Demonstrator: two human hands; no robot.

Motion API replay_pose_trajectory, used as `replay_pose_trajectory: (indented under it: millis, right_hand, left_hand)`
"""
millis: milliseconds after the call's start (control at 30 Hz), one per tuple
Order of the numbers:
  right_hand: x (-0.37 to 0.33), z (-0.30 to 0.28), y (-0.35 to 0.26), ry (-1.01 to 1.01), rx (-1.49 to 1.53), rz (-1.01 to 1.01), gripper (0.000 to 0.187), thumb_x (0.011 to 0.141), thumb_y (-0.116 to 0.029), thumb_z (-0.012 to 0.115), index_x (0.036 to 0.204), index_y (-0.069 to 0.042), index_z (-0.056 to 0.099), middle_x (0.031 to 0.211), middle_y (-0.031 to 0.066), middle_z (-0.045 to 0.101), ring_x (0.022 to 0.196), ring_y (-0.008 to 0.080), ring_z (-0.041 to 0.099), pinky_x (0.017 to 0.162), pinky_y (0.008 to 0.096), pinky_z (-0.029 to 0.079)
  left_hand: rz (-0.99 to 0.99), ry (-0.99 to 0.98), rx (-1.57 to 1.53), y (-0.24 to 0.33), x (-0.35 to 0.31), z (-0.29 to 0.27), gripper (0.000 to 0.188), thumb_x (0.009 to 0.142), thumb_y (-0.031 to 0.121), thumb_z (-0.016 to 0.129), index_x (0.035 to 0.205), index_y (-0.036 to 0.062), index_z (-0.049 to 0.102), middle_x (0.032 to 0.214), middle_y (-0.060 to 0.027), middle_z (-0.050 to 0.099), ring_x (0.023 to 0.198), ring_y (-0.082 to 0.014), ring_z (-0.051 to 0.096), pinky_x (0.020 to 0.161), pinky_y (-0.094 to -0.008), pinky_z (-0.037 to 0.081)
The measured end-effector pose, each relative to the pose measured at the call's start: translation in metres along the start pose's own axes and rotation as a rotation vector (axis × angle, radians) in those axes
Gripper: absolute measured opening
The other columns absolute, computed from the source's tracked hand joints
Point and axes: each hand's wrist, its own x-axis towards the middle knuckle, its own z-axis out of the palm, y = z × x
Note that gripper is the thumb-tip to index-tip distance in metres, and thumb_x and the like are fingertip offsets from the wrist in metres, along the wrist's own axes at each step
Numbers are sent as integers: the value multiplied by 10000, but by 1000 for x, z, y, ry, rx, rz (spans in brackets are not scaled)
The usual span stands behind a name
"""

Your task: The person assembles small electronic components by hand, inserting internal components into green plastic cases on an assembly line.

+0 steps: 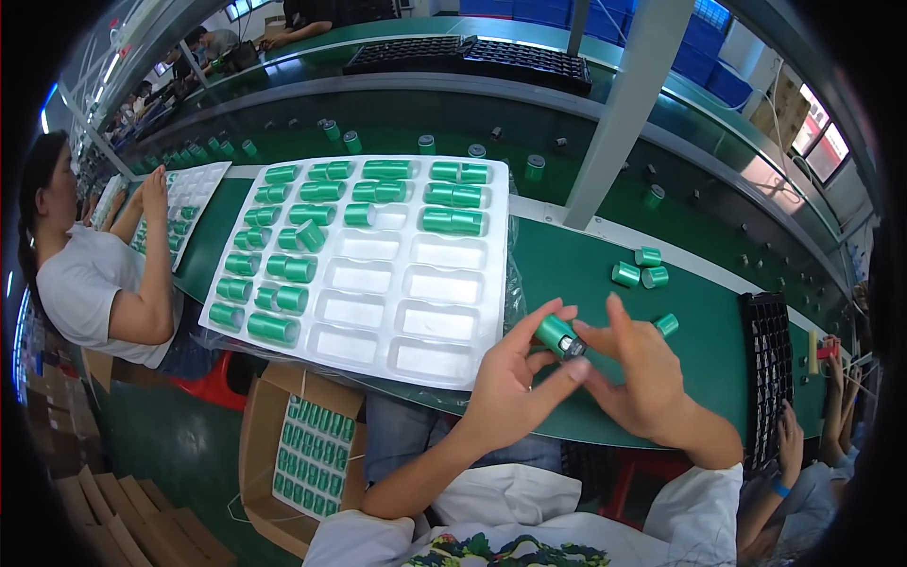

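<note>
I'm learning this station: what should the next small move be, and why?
Probably steady the green cylinder with the left hand before the right hand works its dark end: the left holds it tilted, and the right is at or near that end.

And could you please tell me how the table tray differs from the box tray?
The table tray has several bare compartments, while the box tray appears full. The table tray rests on the green table; the box tray sits lower, inside an open cardboard box. Both trays are white and hold green cylinders.
</note>
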Motion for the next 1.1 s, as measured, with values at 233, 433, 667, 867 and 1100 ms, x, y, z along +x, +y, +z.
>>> replay_pose_trajectory:
  millis: [233, 433, 667, 867, 1100]
  right_hand:
    - [0, 4, 4, 96, 2, -140, 705, 633, 52, 737, 1298, 96, 508, 931, 142, 666, 733, 256, 630, 688, 346, 483]
    - [10, 2, 0, 86, -91, -212, 514, 582, -20, 826, 1064, 11, 653, 943, 98, 664, 781, 250, 647, 668, 334, 499]
    - [13, 9, 21, 191, -76, -238, 409, 644, -39, 827, 1022, -19, 672, 957, 105, 674, 811, 243, 665, 674, 333, 543]
    - [21, -23, 171, 578, -70, 365, 427, 783, -92, 761, 1176, -13, 615, 974, 135, 697, 850, 226, 679, 746, 313, 542]
    - [-28, -4, 307, 314, -353, 690, 466, 773, -151, 741, 1185, 10, 594, 970, 186, 703, 905, 329, 689, 834, 402, 541]
  left_hand:
    - [-180, -31, 200, -5, 10, -6, 542, 836, -66, 697, 1324, -38, 462, 1275, -151, 564, 1106, -185, 599, 945, -306, 511]
    - [-137, -111, 305, -4, 5, -13, 471, 856, -69, 667, 1289, -32, 484, 1180, -121, 602, 1105, -173, 594, 934, -310, 513]
    - [-242, -127, 118, 21, -1, 2, 553, 848, -58, 673, 1355, -14, 456, 1259, -148, 578, 1124, -196, 596, 923, -324, 522]
    - [265, 43, 1101, 107, 17, -60, 536, 823, 29, 705, 1335, 45, 546, 1408, -194, 479, 1168, -319, 571, 937, -391, 502]
    - [205, 335, 2127, 108, 76, -161, 416, 936, 252, 580, 1323, 101, 559, 1456, -230, 412, 1350, -456, 329, 1119, -624, 193]
